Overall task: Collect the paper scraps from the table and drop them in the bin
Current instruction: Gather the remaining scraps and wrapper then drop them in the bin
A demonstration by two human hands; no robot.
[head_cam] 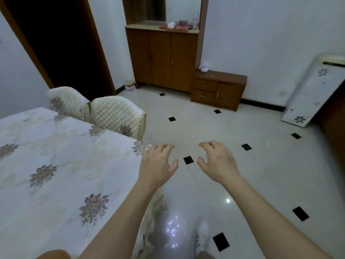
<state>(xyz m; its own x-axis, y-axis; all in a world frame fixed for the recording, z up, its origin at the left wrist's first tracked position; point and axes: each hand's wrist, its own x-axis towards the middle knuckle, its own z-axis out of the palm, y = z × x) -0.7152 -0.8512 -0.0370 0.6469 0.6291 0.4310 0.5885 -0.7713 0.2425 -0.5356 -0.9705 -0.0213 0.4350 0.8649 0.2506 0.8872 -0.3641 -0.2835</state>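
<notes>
The left hand (158,161) hangs palm down with its fingers spread and loosely curled, thumb apart from the rest; nothing lies between them, and its outer edge sits right at the corner of the table (56,165), though contact with the cloth cannot be told. The right hand (216,161) mirrors it over the floor (261,165), fingers apart and hooked, holding nothing and touching nothing. Both forearms reach forward, bare, from the bottom of the view. Between the two hands a small black tile inset (188,160) shows on the glossy pale floor. The table, covered in a white quilted cloth with flower motifs, fills the left side; no paper scraps can be made out on it. Two chairs (113,113) in matching quilted covers stand at its far edge. A small bin (129,85) stands on the floor well away, beside the tall wooden cabinet (162,57) by the dark doorway. Below, a white shoe (202,234) shows.
</notes>
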